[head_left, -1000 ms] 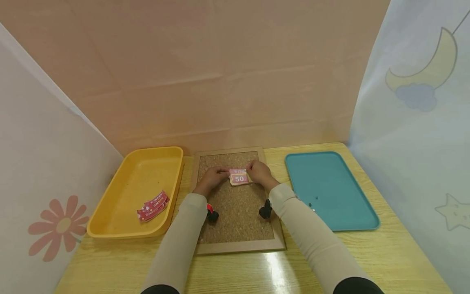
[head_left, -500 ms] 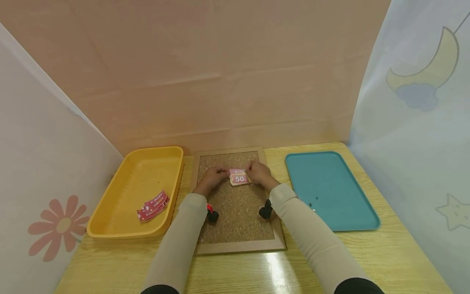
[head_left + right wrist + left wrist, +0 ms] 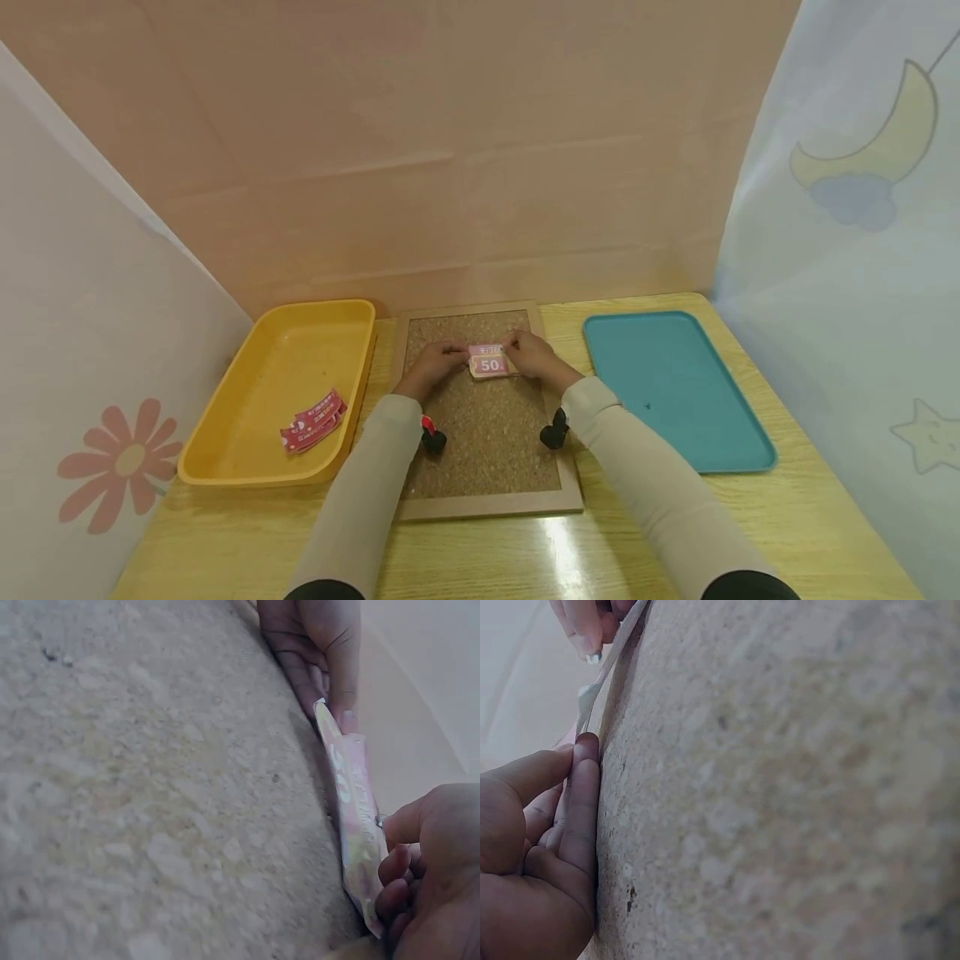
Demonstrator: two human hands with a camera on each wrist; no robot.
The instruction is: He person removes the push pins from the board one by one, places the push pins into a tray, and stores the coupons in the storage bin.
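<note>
A pink-and-yellow coupon (image 3: 488, 365) marked 50 lies near the top of a wood-framed cork board (image 3: 487, 450), slightly lifted at places in the wrist views. My left hand (image 3: 435, 365) pinches its left edge between thumb and fingers, seen closely in the left wrist view. At the upper right corner, the thumb of my right hand (image 3: 531, 355) meets a small metallic thumbtack (image 3: 379, 820). The other fingers of that hand are curled by the coupon's right end. Whether the tack has entered the cork is hidden.
A yellow tray (image 3: 300, 333) with several red coupons (image 3: 315, 422) stands to the left. The blue-green tray (image 3: 675, 375) on the right bears a tiny dark item (image 3: 648, 406). A peach cloth (image 3: 465, 167) closes off the back, with pale printed panels at both sides.
My right wrist and forearm have swung slightly to the right, and the sleeve now covers small items in the blue-green tray. More of the coupon's right part shows. My left hand stays put.
</note>
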